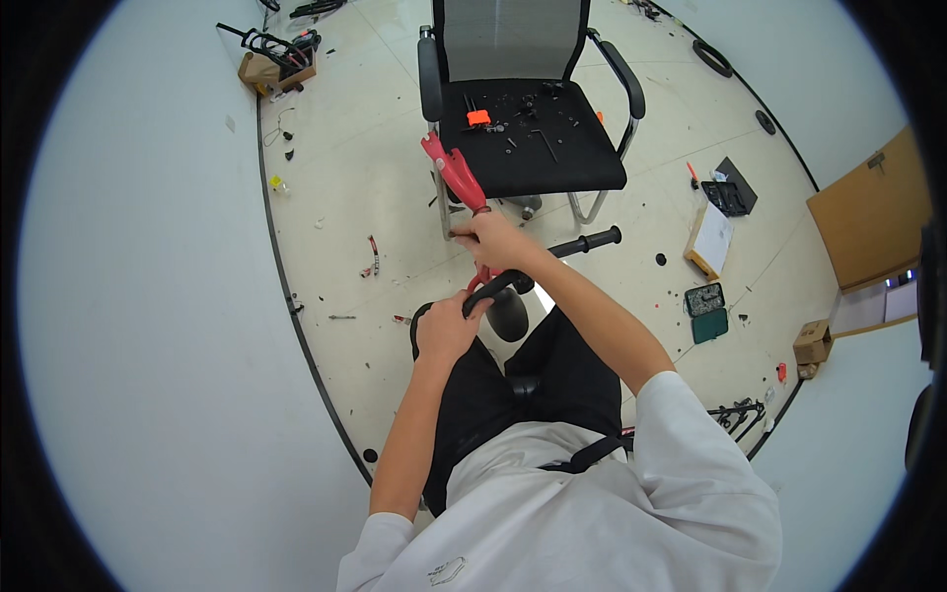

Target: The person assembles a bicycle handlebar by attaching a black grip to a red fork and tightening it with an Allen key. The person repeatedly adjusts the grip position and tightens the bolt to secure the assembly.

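2 brown cardboard boxes [813, 342] [264, 69] and a flat white-topped carton [712, 239] sit on the floor.

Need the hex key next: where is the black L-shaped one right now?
In the head view, the hex key lies on the black chair seat, upper centre, right of the small orange part, ahead of both hands.

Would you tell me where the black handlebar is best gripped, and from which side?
Probably by the ribbed grip at its free right end, coming from the right: that end sticks out bare toward the chair. The left hand already wraps the other end, and the right hand holds the red tool near the middle.
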Demonstrator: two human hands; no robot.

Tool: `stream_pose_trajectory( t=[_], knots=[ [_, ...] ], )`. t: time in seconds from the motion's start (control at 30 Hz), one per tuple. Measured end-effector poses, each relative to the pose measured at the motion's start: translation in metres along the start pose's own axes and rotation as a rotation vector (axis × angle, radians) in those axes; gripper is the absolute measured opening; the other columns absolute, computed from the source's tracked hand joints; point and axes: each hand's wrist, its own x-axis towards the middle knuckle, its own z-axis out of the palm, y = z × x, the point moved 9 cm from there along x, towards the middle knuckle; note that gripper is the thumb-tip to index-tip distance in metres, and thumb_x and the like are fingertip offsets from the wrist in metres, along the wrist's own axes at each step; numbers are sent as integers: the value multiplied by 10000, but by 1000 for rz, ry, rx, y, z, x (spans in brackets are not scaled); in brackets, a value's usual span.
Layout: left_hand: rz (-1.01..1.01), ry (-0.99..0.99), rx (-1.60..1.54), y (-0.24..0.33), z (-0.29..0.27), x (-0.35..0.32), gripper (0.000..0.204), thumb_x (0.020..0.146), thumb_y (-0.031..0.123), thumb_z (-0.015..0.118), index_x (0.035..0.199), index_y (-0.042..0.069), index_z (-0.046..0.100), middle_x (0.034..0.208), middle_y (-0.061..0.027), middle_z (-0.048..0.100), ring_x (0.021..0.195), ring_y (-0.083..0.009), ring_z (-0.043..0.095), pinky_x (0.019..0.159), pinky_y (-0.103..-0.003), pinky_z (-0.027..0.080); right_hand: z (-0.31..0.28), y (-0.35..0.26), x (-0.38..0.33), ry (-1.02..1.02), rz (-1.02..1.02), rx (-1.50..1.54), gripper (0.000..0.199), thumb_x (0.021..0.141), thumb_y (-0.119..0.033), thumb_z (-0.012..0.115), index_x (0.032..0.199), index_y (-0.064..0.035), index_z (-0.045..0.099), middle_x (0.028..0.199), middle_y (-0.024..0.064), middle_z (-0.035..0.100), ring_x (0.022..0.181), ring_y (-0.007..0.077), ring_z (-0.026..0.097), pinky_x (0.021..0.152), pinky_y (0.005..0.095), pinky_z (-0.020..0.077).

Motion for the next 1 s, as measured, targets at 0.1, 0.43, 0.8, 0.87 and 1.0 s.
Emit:
stream_pose_trajectory(
  t=[0.1, 0.43, 0.8, 0.87, 1.0],
  knots=[
    [2, 1, -9, -1, 0, -2, 488, 929, 569, 617, 1020, 104, 731, 820, -181, 719, 792, -391, 703, 699, -482, 553, 1, -6, -6, 25, -2, 31, 229, 872, -88, 632, 1049, 14, 734, 842, 224, 701, 794, 377, 690, 751, 397, 531],
    [-8, 1, -14, 3, 0, -5, 503, 926, 588, 611, 1028, 112, 737, 797, -166, 718, 777, -385, 701, 686, -469, 551, -36, 87, 5, 259, 233, 113, 266, 823, -146, 607, 971, 35, 734, 836, 236, 712, 770, 382, 710, 750, 420, 558],
    [-28, 70, -37, -6, 1, 4, 524, 922, 602, 617, 975, 94, 736, 763, -164, 697, 771, -389, 678, 677, -461, 521, -103, 76, -134, 213, 210, 45, 152, 893, -104, 681, 956, 33, 700, 728, 132, 693, 630, 174, 649, 622, 321, 519],
    [-45, 58, -29, -6, -3, 5, 532, 920, 611, 612, 998, 99, 733, 790, -164, 706, 787, -391, 680, 693, -464, 526, -77, 58, -160, 154, 280, 164, 213, 902, -83, 658, 1086, 25, 660, 758, 121, 698, 665, 158, 674, 652, 311, 541],
    [-55, 45, -21, -4, -5, 7, 530, 920, 606, 613, 994, 95, 731, 814, -171, 713, 798, -400, 681, 694, -471, 531, -32, -30, -156, 65, -46, 146, 354, 869, -37, 648, 1221, -26, 611, 876, 119, 647, 750, 276, 670, 704, 370, 551]
  ],
)
